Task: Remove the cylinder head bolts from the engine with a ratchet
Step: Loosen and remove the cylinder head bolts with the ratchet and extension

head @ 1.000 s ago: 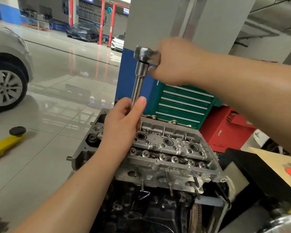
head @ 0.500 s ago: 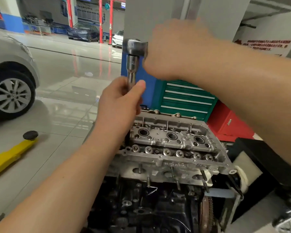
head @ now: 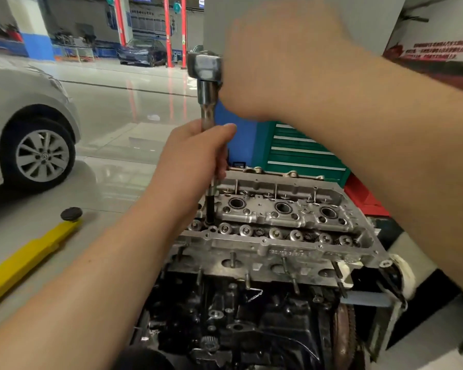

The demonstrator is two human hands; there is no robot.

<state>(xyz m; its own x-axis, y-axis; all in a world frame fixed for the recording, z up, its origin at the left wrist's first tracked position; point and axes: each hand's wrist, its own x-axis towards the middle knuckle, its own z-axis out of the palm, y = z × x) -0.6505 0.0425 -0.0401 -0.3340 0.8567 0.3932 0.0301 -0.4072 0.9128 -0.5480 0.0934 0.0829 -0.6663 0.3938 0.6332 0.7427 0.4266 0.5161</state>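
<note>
The right hand [head: 286,68] is wrapped round the ratchet [head: 205,65] handle, hiding it, so only the chrome head shows just left of the knuckles. From the head a long extension [head: 207,113] drops nearly upright; the left hand [head: 195,158] curls round its middle, thumb across the front. Below that hand the dark lower end [head: 210,209] enters a hole near the left end of the cylinder head [head: 278,244], which sits on the dark engine block [head: 238,316]. No bolt head shows at the tip. A silver car [head: 24,124] and a yellow lift arm [head: 30,255] stand on the floor to the left; a green tool chest [head: 302,153] is behind the engine.
</note>
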